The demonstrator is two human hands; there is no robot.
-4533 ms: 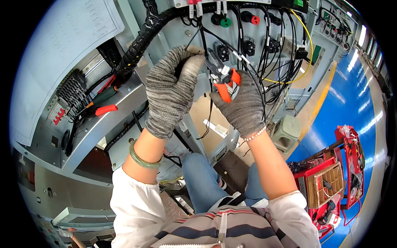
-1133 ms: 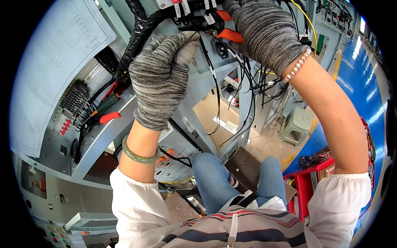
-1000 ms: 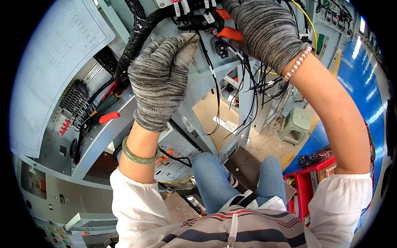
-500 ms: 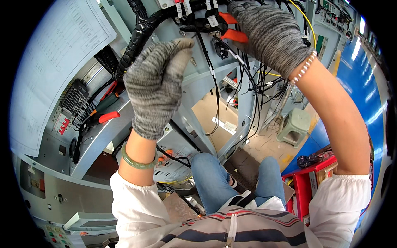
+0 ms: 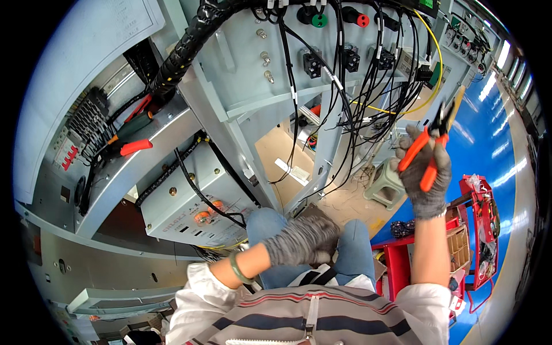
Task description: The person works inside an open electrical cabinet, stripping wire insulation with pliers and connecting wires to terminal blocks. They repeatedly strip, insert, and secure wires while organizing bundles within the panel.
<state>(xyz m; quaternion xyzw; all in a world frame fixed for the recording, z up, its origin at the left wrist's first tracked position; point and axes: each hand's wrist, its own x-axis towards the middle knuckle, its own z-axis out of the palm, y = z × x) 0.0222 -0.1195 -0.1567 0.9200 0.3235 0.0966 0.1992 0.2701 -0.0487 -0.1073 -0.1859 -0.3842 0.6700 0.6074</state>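
Note:
My right hand [image 5: 424,172], in a grey knit glove, is raised at the right. It grips pliers [image 5: 426,150] by their orange-red handles, which stand apart; the dark jaws point up and away. My left hand [image 5: 305,238], gloved the same way, is low over my lap between my knees. Its fingers are curled together and somewhat blurred; whatever they may hold is hidden. Ahead is a grey metal panel [image 5: 241,95] with black terminal blocks [image 5: 312,63] and hanging black wires [image 5: 351,123]. Green [image 5: 318,21] and red [image 5: 360,20] round fittings sit above them.
A thick wrapped cable bundle [image 5: 184,52] bends along the upper left. More orange-handled hand tools [image 5: 135,146] lie on a metal ledge at left. A pale green stool [image 5: 384,187] and a red tool cart [image 5: 483,230] stand at right. A yellow wire [image 5: 440,63] loops near the panel.
Both hands have come away from the panel's top. My right hand moved down and right with the pliers. My left hand dropped to my lap, uncovering the terminal blocks and fittings.

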